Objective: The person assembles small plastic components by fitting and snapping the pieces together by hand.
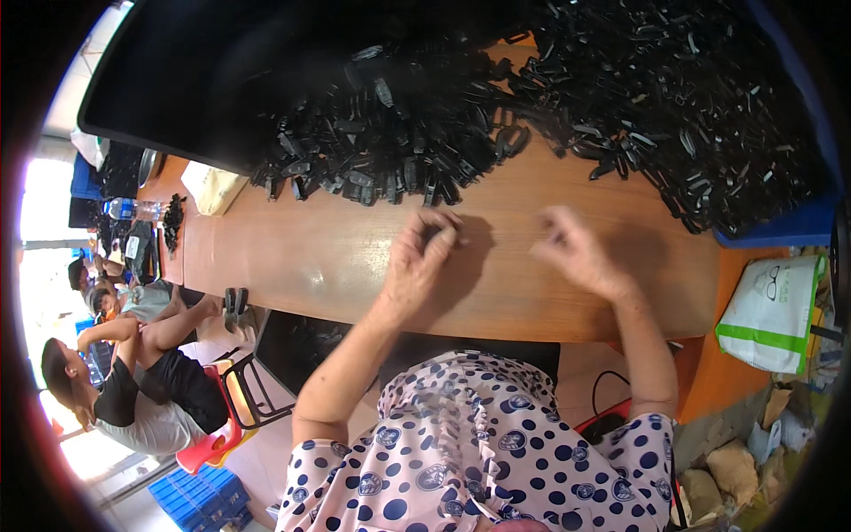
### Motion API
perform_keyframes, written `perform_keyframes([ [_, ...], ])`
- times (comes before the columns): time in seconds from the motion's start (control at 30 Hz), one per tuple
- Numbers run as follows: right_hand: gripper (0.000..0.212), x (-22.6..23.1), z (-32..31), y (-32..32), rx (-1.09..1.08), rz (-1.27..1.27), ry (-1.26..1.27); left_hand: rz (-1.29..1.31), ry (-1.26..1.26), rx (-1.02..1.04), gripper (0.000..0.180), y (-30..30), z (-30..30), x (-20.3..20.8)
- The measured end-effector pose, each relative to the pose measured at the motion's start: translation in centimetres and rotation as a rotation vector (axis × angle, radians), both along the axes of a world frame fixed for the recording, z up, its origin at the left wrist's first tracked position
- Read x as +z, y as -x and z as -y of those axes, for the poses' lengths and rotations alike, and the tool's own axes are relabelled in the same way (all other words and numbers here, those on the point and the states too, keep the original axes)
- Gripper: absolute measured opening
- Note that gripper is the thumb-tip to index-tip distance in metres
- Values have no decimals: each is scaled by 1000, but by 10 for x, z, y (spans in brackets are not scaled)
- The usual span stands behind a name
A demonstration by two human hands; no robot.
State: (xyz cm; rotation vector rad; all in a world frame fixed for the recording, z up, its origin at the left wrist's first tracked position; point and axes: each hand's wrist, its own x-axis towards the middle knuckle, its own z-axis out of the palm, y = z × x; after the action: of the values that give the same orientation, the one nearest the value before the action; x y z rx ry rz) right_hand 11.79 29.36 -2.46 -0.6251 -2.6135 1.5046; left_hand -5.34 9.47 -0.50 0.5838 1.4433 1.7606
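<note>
Over the wooden table my left hand (418,259) is closed, its thumb and fingers pinched round a small black plastic piece (433,232). To its right my right hand (574,253) hangs above the same tabletop, fingers bent inward and smeared by motion. Whether it holds anything I cannot make out. The two hands are apart. Just beyond my left hand lies a heap of small black plastic pieces (355,177), elongated and partly glossy. A larger pile of similar black pieces (656,115) spreads beyond my right hand.
A large black tray or sheet (177,80) covers the far left; a blue bin edge (780,232) borders the right pile. A white-and-green bag (769,310) stands at the table's right end. On the left, a person (142,399) sits on a red chair near stacked blue crates (199,496).
</note>
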Motion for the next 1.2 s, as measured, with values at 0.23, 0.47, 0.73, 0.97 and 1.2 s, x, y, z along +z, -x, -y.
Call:
perform_keyframes([
  [0.23,25,14,-77,23,-169,180,-835,-1683,468,-259,27,72,-19,14],
  [0.47,21,1,-62,11,-232,62,-630,-1696,428,-135,13,48,9,-8],
  [0.73,32,-60,-91,-11,-163,-237,-433,-1053,253,-7,26,16,47,-28],
  [0.97,16,-1,53,59,-106,-69,642,-880,170,6,29,12,80,-43],
  [1.2,19,19,120,82,101,-83,814,-938,311,94,29,-2,107,-32],
])
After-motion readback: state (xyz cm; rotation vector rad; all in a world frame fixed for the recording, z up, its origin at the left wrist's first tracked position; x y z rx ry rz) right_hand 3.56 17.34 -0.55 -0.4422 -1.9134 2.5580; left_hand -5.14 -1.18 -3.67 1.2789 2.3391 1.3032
